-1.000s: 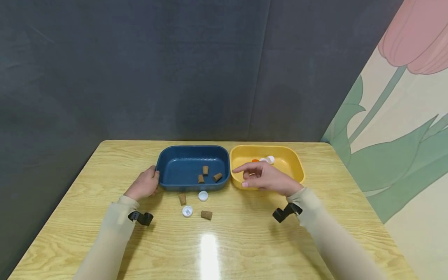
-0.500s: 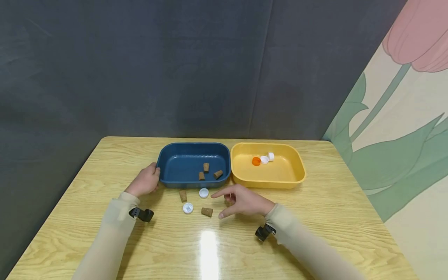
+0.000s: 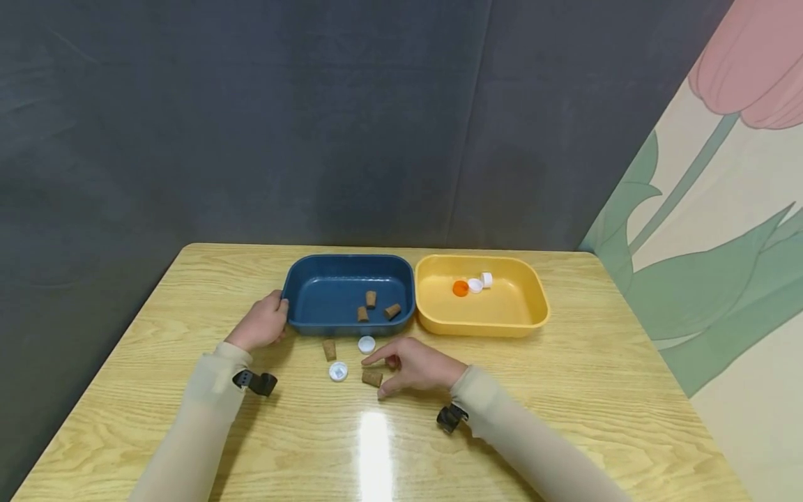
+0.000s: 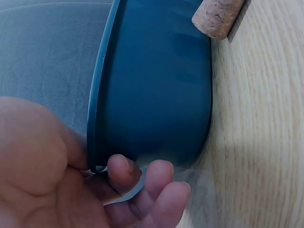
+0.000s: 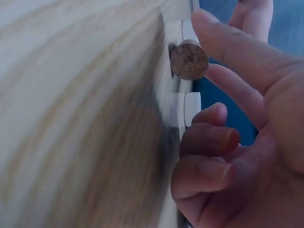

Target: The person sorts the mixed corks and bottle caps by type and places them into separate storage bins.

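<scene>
My left hand (image 3: 259, 323) grips the left end of a blue bin (image 3: 332, 328); the left wrist view shows its fingers (image 4: 158, 180) curled at the bin's rim. Three corks lie inside, one of them a cork (image 3: 392, 311) at the right. My right hand (image 3: 419, 364) hovers low over the table, index finger and thumb spread to either side of a lying cork (image 3: 371, 378). In the right wrist view this cork (image 5: 189, 61) shows end-on in the gap, with the other fingers loosely curled. Whether the hand touches it I cannot tell.
A second cork (image 3: 329, 350), a white cap (image 3: 366, 344) and another white cap (image 3: 338, 371) lie before the blue bin. A yellow bin (image 3: 483, 329) stands against it on the right, holding an orange cap (image 3: 461, 288) and two white pieces. A dark curtain (image 3: 314, 125) hangs behind the table.
My right hand has moved from over the yellow bin, left and toward me, to the lying cork on the table. My left hand has stayed on the blue bin.
</scene>
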`<action>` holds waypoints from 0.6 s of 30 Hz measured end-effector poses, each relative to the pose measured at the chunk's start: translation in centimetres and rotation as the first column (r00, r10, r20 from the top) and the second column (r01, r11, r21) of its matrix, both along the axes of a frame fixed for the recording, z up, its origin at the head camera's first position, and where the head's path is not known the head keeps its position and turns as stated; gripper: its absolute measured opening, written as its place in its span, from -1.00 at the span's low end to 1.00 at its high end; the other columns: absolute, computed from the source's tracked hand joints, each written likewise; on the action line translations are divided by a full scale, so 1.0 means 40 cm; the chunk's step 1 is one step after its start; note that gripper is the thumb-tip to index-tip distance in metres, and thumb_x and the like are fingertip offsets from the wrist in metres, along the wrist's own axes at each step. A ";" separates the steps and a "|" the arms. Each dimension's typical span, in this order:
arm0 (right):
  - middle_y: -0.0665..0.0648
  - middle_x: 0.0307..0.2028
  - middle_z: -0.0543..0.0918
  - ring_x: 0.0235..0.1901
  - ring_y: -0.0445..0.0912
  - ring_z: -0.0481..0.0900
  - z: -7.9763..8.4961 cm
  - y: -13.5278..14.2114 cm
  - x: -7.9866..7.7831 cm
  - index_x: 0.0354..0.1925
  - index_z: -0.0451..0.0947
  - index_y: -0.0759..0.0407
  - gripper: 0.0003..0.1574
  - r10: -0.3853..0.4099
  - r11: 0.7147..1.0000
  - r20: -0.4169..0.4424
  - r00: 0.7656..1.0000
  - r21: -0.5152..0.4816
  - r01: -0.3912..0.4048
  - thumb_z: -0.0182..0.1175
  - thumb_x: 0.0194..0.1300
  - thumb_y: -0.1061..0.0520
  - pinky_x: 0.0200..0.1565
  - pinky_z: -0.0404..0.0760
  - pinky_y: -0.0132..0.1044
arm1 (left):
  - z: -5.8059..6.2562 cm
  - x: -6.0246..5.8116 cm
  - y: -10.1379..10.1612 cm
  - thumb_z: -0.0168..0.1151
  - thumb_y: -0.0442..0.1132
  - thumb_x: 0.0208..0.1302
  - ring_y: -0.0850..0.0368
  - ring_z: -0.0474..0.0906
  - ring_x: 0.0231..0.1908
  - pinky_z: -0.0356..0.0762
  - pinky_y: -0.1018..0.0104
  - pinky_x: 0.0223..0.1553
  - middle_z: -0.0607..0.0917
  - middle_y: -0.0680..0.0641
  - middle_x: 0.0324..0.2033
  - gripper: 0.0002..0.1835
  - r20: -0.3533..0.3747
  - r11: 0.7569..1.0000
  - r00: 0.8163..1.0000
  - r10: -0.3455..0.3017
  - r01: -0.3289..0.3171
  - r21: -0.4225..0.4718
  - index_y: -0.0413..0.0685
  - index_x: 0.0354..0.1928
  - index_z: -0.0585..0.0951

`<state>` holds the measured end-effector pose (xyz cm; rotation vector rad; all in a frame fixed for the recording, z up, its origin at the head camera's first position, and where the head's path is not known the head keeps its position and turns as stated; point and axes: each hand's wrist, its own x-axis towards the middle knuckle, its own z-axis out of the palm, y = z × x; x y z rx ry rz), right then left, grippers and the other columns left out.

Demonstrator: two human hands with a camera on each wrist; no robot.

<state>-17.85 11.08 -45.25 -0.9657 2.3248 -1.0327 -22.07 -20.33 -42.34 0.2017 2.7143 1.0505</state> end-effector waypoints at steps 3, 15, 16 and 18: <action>0.08 -0.43 0.51 -0.46 -0.27 0.29 -0.005 -0.008 0.003 0.11 0.68 0.06 -0.41 0.009 1.000 -0.008 1.000 0.007 -0.008 0.55 0.07 0.14 -0.37 0.30 -0.45 | -0.001 0.000 0.001 -0.40 -0.26 0.62 0.05 0.48 -0.61 0.45 0.20 -0.48 0.54 -0.17 -0.56 -0.60 0.002 1.000 1.000 0.003 -0.003 0.000 -0.45 0.15 0.34; -0.04 -0.41 0.52 -0.41 -0.27 0.33 -0.011 -0.022 0.004 0.06 0.71 0.02 -0.49 0.013 0.997 -0.071 0.997 0.080 -0.007 0.54 0.09 0.14 -0.34 0.37 -0.44 | 0.000 0.005 0.000 -0.40 -0.26 0.62 0.05 0.47 -0.61 0.44 0.20 -0.48 0.52 -0.14 -0.57 -0.61 0.005 1.000 1.000 0.006 -0.006 0.010 -0.44 0.13 0.34; -0.03 -0.42 0.52 -0.41 -0.26 0.33 -0.010 -0.022 0.004 0.06 0.71 0.02 -0.49 0.011 0.996 -0.075 0.997 0.087 -0.004 0.54 0.09 0.14 -0.34 0.37 -0.44 | 0.001 0.005 0.000 -0.40 -0.26 0.62 0.05 0.48 -0.61 0.44 0.20 -0.48 0.52 -0.14 -0.57 -0.61 0.005 1.000 1.000 0.007 -0.007 0.014 -0.44 0.13 0.34; -0.02 -0.42 0.52 -0.41 -0.26 0.32 -0.008 -0.022 0.004 0.06 0.71 0.01 -0.49 0.005 0.995 -0.082 0.997 0.098 0.003 0.53 0.10 0.13 -0.34 0.37 -0.43 | 0.002 0.005 -0.001 -0.39 -0.26 0.62 0.04 0.48 -0.61 0.44 0.20 -0.48 0.52 -0.14 -0.57 -0.61 0.003 1.000 1.000 0.009 -0.009 0.017 -0.44 0.13 0.35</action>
